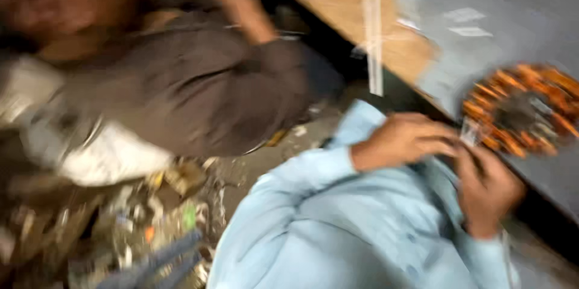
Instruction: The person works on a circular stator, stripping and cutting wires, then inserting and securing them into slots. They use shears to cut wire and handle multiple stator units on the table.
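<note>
The view is tilted and blurred by motion. A round stator (523, 110) wound with orange copper wire lies on a grey table (531, 17). My left hand (405, 140), in a light blue sleeve, has its fingers curled at the ring's near edge and seems to pinch a small pale slip (469, 131). Just below the ring, my right hand (490, 190) reaches its fingers up to the same spot. Blur hides whether it grips anything.
Another person in dark brown clothes (181, 84) bends over at the left, one arm (241, 2) reaching up. Scrap and litter (151, 216) cover the floor at the lower left. A wooden board (374, 23) and paper scraps (470, 31) lie on the table.
</note>
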